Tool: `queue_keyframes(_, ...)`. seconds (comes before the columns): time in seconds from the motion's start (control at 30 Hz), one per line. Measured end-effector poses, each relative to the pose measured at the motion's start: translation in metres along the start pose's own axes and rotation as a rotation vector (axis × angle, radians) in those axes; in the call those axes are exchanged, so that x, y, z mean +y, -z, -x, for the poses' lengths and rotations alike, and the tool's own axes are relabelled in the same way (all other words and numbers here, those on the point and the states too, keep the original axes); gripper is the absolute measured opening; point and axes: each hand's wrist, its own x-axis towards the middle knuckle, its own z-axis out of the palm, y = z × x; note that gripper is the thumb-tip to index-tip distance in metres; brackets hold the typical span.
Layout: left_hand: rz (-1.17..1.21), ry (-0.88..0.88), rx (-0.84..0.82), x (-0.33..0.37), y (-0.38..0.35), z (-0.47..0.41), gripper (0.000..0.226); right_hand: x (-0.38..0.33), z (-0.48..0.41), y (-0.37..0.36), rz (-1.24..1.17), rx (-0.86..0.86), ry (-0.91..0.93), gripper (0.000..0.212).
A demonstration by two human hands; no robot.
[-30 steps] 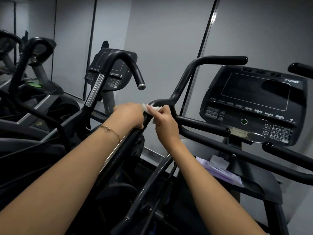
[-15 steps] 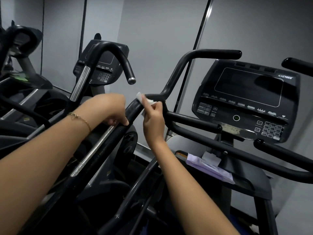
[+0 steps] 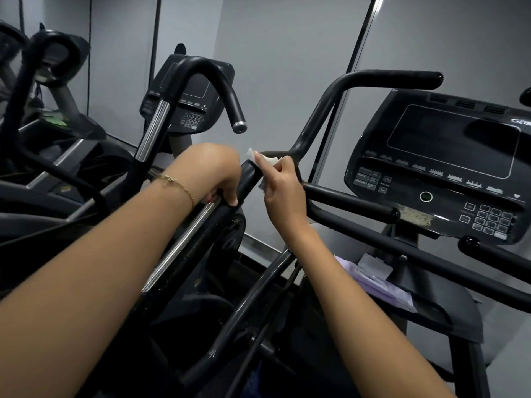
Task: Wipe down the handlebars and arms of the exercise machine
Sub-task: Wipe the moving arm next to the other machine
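The black moving arm point(image 3: 201, 239) of the exercise machine runs from lower left up to a joint, where its curved handlebar point(image 3: 373, 77) bends up and right. My left hand point(image 3: 214, 173) grips the arm just below that joint, fingers curled over it. My right hand point(image 3: 283, 188) pinches a small white wipe point(image 3: 265, 159) and holds it against the joint. A chrome strip point(image 3: 184, 245) lies along the arm under my left wrist.
The machine's console point(image 3: 448, 165) with keypad is at the right, above fixed black bars point(image 3: 353, 202). A purple wipe packet point(image 3: 376, 285) lies on the tray below. A second machine's console point(image 3: 186, 93) and hooked handle point(image 3: 227, 93) stand behind, more machines at far left.
My left hand slid a little down the arm from the joint and now grips lower. My right hand keeps the wipe at the joint. The view shifted slightly.
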Motion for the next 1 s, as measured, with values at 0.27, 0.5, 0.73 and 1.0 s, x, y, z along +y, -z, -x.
queue_keyframes(0.27,-0.046,0.038,0.034,0.008,-0.005,0.006,0.025,0.002,-0.016,0.008,0.088,-0.070,-0.064,0.051)
queue_keyframes(0.5,-0.037,0.060,0.014,0.002,-0.005,0.003,0.034,0.006,-0.012,0.021,0.143,-0.123,0.163,0.050)
queue_keyframes(0.73,0.015,0.050,0.087,-0.004,-0.011,0.007,0.041,-0.008,0.002,0.023,0.112,-0.233,0.058,0.049)
queue_keyframes(1.0,0.339,-0.054,0.181,-0.049,-0.041,0.027,0.033,-0.038,0.025,0.030,-0.473,0.023,-0.390,0.021)
